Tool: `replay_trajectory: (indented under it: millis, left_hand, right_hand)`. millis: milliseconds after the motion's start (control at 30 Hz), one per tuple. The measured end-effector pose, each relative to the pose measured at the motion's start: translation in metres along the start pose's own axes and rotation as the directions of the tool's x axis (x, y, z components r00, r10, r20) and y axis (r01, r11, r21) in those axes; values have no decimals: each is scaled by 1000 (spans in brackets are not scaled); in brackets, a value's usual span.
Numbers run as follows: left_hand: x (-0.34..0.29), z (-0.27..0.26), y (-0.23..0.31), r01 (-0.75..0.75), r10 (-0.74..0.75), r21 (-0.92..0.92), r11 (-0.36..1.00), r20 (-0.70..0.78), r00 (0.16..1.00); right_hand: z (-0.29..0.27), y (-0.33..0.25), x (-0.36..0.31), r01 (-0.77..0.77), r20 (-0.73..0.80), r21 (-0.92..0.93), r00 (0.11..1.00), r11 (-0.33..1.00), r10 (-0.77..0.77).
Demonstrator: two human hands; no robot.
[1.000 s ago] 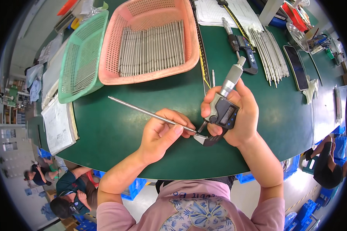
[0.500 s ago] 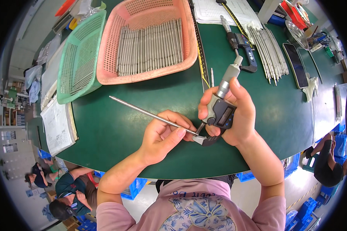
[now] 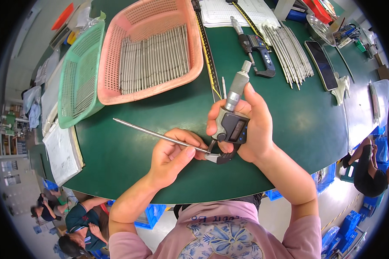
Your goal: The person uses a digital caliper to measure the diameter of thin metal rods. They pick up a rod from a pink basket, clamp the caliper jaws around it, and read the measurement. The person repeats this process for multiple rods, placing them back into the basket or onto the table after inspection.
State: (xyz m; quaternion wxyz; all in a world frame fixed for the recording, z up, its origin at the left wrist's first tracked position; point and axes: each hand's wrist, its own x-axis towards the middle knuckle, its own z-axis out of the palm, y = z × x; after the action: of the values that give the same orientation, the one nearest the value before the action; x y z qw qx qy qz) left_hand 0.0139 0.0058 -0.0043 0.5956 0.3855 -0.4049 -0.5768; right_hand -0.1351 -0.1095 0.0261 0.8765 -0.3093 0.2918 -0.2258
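My left hand pinches a slim metal rod near its right end, and the rod slants up to the left above the green table. My right hand is closed around a digital micrometer with a silver thimble pointing up and a small screen facing me. The rod's right end sits at the opening between the micrometer's spindle and anvil; whether both faces touch it I cannot tell.
A pink basket full of metal rods and a green basket stand back left. Another micrometer, loose rods, a phone and a black ruler lie behind. Papers are at left.
The view has shifted, so the table's things sit a little further left. My left hand still holds the rod at the micrometer's opening, and my right hand keeps its grip.
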Motion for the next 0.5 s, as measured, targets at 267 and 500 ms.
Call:
replay_trajectory:
  millis: [267, 500]
  left_hand:
    - [-2, 0, -1, 83, -80, 29, 996, -109, 991]
    - [0, 1, 1, 50, -53, -68, 996, -40, 998]
  right_hand:
    - [2, 2, -1, 52, 28, -41, 998, 998, -51]
    - [-1, -1, 2, -95, 53, 103, 995, 990, 90]
